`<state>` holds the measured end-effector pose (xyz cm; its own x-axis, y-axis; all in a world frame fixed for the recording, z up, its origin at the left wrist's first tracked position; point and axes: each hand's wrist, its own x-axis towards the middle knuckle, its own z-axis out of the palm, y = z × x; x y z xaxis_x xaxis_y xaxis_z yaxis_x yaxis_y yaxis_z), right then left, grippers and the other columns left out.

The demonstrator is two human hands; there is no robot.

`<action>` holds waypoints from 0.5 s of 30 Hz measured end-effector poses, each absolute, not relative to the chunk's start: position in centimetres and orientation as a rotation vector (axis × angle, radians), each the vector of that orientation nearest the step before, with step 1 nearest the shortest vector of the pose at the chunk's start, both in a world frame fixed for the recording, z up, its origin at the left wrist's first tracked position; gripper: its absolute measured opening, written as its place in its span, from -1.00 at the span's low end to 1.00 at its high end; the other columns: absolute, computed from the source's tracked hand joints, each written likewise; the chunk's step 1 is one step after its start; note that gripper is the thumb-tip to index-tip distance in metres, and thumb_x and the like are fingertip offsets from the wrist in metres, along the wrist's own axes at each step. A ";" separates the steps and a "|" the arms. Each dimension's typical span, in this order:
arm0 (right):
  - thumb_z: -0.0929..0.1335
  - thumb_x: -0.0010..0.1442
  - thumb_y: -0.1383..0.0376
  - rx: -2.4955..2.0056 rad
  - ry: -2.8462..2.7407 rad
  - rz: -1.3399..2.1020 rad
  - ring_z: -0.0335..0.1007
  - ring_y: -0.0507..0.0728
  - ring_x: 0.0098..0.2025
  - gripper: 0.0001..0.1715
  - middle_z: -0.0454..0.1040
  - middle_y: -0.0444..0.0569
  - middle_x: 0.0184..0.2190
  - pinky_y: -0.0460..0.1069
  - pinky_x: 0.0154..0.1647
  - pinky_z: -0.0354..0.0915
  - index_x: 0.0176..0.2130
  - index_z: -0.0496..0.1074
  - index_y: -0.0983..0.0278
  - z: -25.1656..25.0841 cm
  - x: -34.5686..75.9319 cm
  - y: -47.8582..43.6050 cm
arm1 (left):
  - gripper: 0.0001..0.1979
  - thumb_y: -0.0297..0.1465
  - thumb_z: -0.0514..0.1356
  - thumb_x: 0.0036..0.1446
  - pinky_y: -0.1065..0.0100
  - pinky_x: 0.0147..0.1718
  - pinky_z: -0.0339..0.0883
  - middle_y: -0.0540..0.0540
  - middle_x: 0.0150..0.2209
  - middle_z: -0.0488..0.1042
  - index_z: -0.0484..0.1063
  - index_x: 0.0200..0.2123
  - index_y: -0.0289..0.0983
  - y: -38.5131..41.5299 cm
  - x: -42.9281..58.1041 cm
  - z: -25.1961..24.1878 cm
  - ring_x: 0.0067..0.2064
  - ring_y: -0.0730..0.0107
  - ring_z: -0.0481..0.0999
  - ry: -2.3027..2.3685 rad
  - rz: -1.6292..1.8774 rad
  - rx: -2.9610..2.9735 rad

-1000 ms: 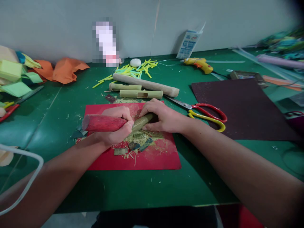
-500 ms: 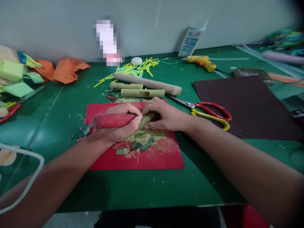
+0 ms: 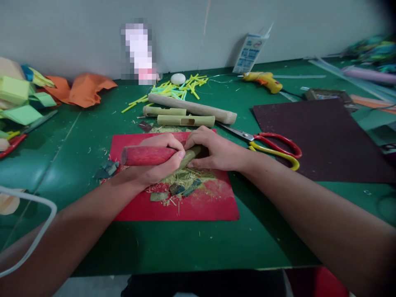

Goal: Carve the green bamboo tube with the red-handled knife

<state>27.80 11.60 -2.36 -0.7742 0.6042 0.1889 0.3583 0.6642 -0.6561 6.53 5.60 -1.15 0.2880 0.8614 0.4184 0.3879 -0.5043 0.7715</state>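
Observation:
My left hand (image 3: pixel 163 159) is closed around a tool with a thick red wooden handle (image 3: pixel 148 156); its working end is hidden at my fingers. My right hand (image 3: pixel 213 149) grips a greenish bamboo piece (image 3: pixel 191 156), pressing it down over the red sheet (image 3: pixel 204 208). The fingertips of both hands almost meet at the bamboo. Pale shavings (image 3: pixel 173 177) and dark green bark chips (image 3: pixel 192 187) lie on the sheet just below. Behind my hands rest a cut bamboo tube with a square notch (image 3: pixel 201 121), another bamboo piece (image 3: pixel 163 111) and a long pale stick (image 3: pixel 192 108).
Scissors with red and yellow handles (image 3: pixel 275 146) lie right of my hands, partly on a dark brown board (image 3: pixel 324 140). Farther back are a yellow glue gun (image 3: pixel 262 81), cut yellow straws (image 3: pixel 167 90) and a carton (image 3: pixel 250 53). Orange paper (image 3: pixel 88 90) sits at left.
Both hands keep nearly the same place and hold. The red handle's free end looks very slightly raised; the whole view has shifted a little.

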 end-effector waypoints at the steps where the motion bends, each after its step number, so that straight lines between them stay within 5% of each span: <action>1: 0.50 0.05 0.21 -0.751 -2.488 0.861 0.29 0.20 -0.10 -0.69 0.48 -0.02 -0.20 0.12 -0.01 0.18 -0.19 0.49 0.24 -2.4 27.8 11.6 | -0.90 -0.41 0.23 0.12 0.29 -0.38 0.34 -0.01 -0.43 0.55 0.47 -0.46 -0.19 5.6 6.4 -1.2 -0.40 0.38 0.50 1.094 1.154 2.029; 15: 0.52 0.06 0.20 -0.790 -2.519 0.851 0.28 0.23 -0.04 -0.67 0.51 -0.01 -0.14 0.15 0.02 0.21 -0.18 0.47 0.22 -2.3 27.9 11.5 | -0.83 -0.37 0.20 0.05 0.28 -0.48 0.22 0.01 -0.56 0.44 0.37 -0.57 -0.17 5.2 5.8 -1.8 -0.53 0.40 0.36 1.105 1.207 1.995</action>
<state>27.93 11.46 -2.28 -0.7764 0.6103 0.1572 0.3898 0.6611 -0.6411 5.82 5.19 -1.83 0.2572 0.8604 0.4400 0.3626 -0.5080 0.7813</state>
